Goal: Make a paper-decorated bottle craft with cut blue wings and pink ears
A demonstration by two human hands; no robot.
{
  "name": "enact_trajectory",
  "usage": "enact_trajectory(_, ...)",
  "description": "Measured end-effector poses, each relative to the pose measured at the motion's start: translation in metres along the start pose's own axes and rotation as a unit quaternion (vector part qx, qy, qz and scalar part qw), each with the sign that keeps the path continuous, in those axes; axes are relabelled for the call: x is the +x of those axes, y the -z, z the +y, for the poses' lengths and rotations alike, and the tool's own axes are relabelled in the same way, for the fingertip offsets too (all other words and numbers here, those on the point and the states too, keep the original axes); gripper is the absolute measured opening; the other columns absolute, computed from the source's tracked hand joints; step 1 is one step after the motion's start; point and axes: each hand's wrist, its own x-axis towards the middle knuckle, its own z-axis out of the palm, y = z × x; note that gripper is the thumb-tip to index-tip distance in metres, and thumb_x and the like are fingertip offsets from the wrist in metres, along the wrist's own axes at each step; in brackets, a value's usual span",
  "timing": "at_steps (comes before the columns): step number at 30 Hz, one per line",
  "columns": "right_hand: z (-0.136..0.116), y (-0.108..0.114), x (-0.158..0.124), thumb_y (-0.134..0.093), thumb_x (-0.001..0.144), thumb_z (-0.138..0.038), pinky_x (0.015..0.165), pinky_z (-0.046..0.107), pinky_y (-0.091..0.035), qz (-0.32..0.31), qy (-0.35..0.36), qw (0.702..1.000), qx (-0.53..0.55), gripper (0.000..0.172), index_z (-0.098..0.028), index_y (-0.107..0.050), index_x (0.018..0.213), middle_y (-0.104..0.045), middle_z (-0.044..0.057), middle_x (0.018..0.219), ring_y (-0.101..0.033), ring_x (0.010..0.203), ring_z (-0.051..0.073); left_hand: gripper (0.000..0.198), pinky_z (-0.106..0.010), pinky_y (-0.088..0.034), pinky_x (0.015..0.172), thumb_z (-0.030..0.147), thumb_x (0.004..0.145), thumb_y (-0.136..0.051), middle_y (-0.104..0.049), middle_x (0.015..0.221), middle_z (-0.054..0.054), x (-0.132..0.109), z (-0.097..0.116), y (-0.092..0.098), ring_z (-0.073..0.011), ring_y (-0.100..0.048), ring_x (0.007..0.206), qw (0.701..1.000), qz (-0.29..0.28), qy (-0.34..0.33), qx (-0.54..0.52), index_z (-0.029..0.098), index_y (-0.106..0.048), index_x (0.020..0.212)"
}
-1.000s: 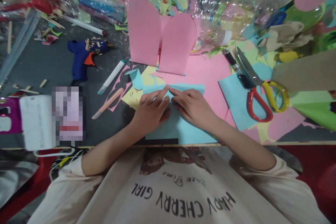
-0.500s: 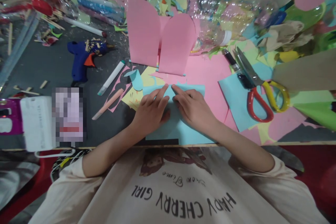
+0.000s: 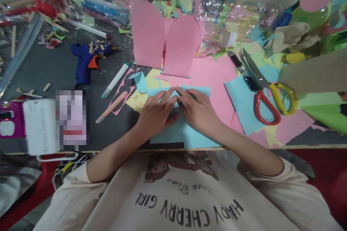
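A light-blue sheet of paper lies at the table's front edge, under both of my hands. My left hand rests on its left part with fingers stretched toward the far edge. From the other side, my right hand lies on the same sheet, fingers extended. The index fingertips meet near the middle of the far edge, which looks folded or curled. Just beyond stand two pink rounded paper panels with blue rolled strips at their bases, on pink paper.
Left are a blue glue gun, a white marker, a peach marker, a phone and a white power bank. Right lie scissors and a black-handled cutter on blue paper. Plastic bottles and scraps crowd the back.
My index fingertips have come together at the sheet's far edge, where a small gap was before. The view has shifted slightly; the sheet itself looks unmoved.
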Motion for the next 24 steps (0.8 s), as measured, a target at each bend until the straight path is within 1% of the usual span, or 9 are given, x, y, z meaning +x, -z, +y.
enact_trajectory(2, 0.001, 0.002, 0.0, -0.038, 0.098, -0.019, 0.087, 0.042, -0.043, -0.001, 0.003, 1.0, -0.012, 0.029, -0.017, -0.063, 0.113, -0.057, 0.01, 0.144, -0.051, 0.119, 0.027, 0.048, -0.042, -0.048, 0.088, 0.037, 0.093, -0.052, -0.053, 0.145, -0.017, 0.001, 0.0, 0.0, -0.0311, -0.053, 0.123, 1.0, -0.005, 0.002, -0.004, 0.013, -0.051, 0.134)
enact_trajectory(8, 0.004, 0.009, -0.003, -0.039, 0.099, -0.023, 0.086, 0.041, -0.04, 0.007, 0.001, 0.999, -0.039, 0.026, -0.018, -0.064, 0.103, -0.061, 0.008, 0.14, -0.052, 0.112, 0.026, 0.049, -0.043, -0.05, 0.088, 0.037, 0.091, -0.056, -0.049, 0.148, -0.018, 0.0, 0.001, 0.001, -0.032, -0.054, 0.125, 1.0, -0.012, 0.019, -0.001, 0.015, -0.052, 0.134)
enact_trajectory(14, 0.006, 0.009, -0.004, -0.037, 0.098, -0.022, 0.086, 0.041, -0.039, 0.006, -0.006, 0.999, -0.053, 0.027, -0.018, -0.063, 0.102, -0.059, 0.009, 0.141, -0.052, 0.111, 0.027, 0.053, -0.046, -0.05, 0.092, 0.043, 0.094, -0.051, -0.052, 0.144, -0.022, -0.003, 0.001, 0.004, -0.0351, -0.053, 0.128, 0.999, -0.004, 0.039, 0.009, 0.013, -0.052, 0.137)
enact_trajectory(17, 0.009, 0.009, -0.007, -0.037, 0.098, -0.023, 0.084, 0.04, -0.04, 0.008, -0.025, 0.998, -0.052, 0.027, -0.017, -0.063, 0.1, -0.06, 0.01, 0.141, -0.052, 0.11, 0.027, 0.057, -0.047, -0.048, 0.095, 0.049, 0.095, -0.046, -0.053, 0.143, -0.023, -0.007, -0.002, 0.006, -0.0355, -0.053, 0.128, 0.999, 0.001, 0.053, 0.004, 0.012, -0.052, 0.138)
enact_trajectory(21, 0.016, 0.009, -0.017, -0.037, 0.097, -0.024, 0.086, 0.042, -0.041, 0.025, -0.065, 0.997, -0.042, 0.028, -0.016, -0.062, 0.106, -0.064, 0.011, 0.135, -0.053, 0.113, 0.028, 0.059, -0.046, -0.047, 0.096, 0.053, 0.096, -0.041, -0.051, 0.146, -0.02, -0.019, -0.008, 0.008, -0.0355, -0.054, 0.128, 0.997, 0.008, 0.072, 0.014, 0.013, -0.052, 0.139)
enact_trajectory(24, 0.021, 0.009, -0.024, -0.037, 0.096, -0.025, 0.089, 0.044, -0.042, 0.042, -0.096, 0.994, -0.026, 0.033, -0.015, -0.058, 0.119, -0.069, 0.012, 0.125, -0.053, 0.112, 0.029, 0.059, -0.046, -0.047, 0.097, 0.053, 0.096, -0.04, -0.051, 0.146, -0.02, -0.027, -0.012, 0.009, -0.036, -0.054, 0.128, 0.995, 0.019, 0.093, 0.018, 0.014, -0.053, 0.138)
